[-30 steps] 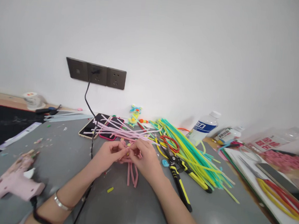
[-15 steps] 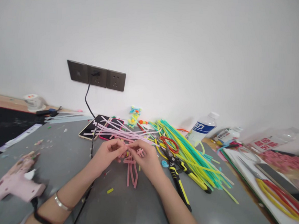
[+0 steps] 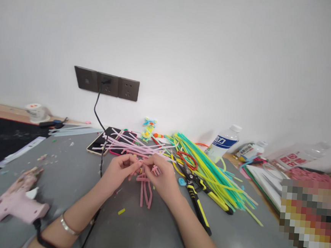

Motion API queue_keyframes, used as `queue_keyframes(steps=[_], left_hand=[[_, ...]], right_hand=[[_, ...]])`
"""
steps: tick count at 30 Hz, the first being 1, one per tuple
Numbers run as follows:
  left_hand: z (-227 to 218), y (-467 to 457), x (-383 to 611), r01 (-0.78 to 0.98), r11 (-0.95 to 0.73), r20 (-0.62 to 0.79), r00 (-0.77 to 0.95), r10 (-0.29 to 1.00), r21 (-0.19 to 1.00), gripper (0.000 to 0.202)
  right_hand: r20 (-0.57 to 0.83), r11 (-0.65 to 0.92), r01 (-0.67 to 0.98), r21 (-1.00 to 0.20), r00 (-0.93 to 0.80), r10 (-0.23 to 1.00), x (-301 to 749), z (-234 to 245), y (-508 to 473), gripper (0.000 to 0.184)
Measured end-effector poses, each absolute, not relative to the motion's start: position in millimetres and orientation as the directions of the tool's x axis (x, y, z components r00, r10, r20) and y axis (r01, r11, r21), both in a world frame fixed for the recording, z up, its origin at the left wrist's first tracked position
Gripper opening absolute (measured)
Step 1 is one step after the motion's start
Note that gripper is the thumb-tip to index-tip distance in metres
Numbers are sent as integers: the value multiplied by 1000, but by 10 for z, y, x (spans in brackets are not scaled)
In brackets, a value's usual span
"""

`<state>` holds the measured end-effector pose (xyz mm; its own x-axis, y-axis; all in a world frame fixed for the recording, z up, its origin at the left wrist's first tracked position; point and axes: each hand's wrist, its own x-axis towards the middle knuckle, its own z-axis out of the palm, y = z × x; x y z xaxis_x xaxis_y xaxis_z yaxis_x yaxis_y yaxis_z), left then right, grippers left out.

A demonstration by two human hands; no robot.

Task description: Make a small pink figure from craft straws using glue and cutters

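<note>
My left hand (image 3: 118,172) and my right hand (image 3: 163,177) meet over the middle of the table. Both are closed in a pinch on a small pink pipe cleaner piece (image 3: 140,162), mostly hidden by the fingers. Below the fingertips lie several cut and bent pink pipe cleaners (image 3: 146,195), with short pink pieces (image 3: 156,170) by my right palm. Behind the hands spreads a heap of pale pink pipe cleaners (image 3: 135,142). A short yellow piece (image 3: 121,211) rests on the table nearer to me.
Left stands a pink glue gun (image 3: 15,206) with a black cord. Right are yellow-black pliers (image 3: 196,203), red-handled scissors (image 3: 189,160) and green-yellow pipe cleaners (image 3: 216,172). Phones (image 3: 102,142), a small blue-yellow figure (image 3: 148,129) and a bottle (image 3: 224,142) stand or lie toward the wall.
Almost nothing differs; both hands keep their pinch at the same spot. The view has shifted very slightly, and a blurred block now covers the right edge.
</note>
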<state>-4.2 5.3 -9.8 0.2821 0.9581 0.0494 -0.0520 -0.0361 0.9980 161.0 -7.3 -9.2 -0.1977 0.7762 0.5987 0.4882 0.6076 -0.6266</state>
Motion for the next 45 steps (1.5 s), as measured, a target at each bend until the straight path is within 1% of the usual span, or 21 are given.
queue_keyframes(steps=[4, 7, 9, 11, 13, 15, 17, 19, 23, 27, 31, 34, 36, 40, 45], left_hand=[[-120, 74, -54, -51, -52, 63, 260, 963, 997, 39], [-144, 83, -69, -29, -55, 61, 268, 961, 998, 38], [-153, 83, -77, -5, -52, 51, 300, 953, 999, 37], [-154, 76, -78, 9, -42, 36, 361, 932, 999, 37], [-145, 64, -75, 26, -25, 11, 436, 900, 999, 37], [-130, 49, -68, 58, 4, -33, 500, 866, 998, 37], [-115, 34, -63, 75, 41, -75, 541, 838, 996, 35], [-106, 22, -63, 62, 72, -95, 577, 811, 995, 32], [-98, 1, -63, 33, 130, -120, 645, 755, 991, 25], [-90, -16, -49, 6, 184, -140, 675, 724, 983, 27], [-92, -28, -26, -58, 211, -123, 654, 747, 976, 32], [-94, -36, -12, -119, 240, -109, 644, 757, 964, 35], [-89, -38, -8, -143, 269, -119, 638, 761, 952, 35], [-75, -25, -17, -143, 327, -170, 628, 760, 934, 34], [-99, -8, -33, -126, 347, -190, 643, 742, 930, 31]], right_hand=[[577, 611, 421, -671, -221, 786, 1600, -72, -81, 12], [505, 544, 338, -768, -202, 839, 1632, -44, -73, 11], [382, 429, 236, -872, -220, 898, 1680, -29, -55, 11], [228, 263, 76, -962, -306, 924, 1746, -21, -31, 14], [100, 74, -77, -994, -443, 891, 1818, -17, -11, 20], [39, -57, -152, -987, -564, 825, 1881, -13, 0, 27], [40, -92, -172, -981, -639, 769, 1923, -11, 1, 29], [62, -77, -175, -982, -671, 739, 1943, -15, -3, 28], [38, -99, -156, -983, -696, 717, 1941, -40, -10, 30], [48, -111, -175, -978, -712, 701, 1910, -69, -12, 31], [78, -92, -212, -973, -675, 734, 1854, -94, -14, 31], [72, -138, -266, -954, -651, 756, 1823, -109, -12, 34], [81, -147, -301, -942, -630, 772, 1818, -110, -7, 31], [122, -104, -344, -933, -575, 809, 1832, -91, 4, 26], [116, -97, -342, -935, -550, 827, 1825, -99, 11, 25]])
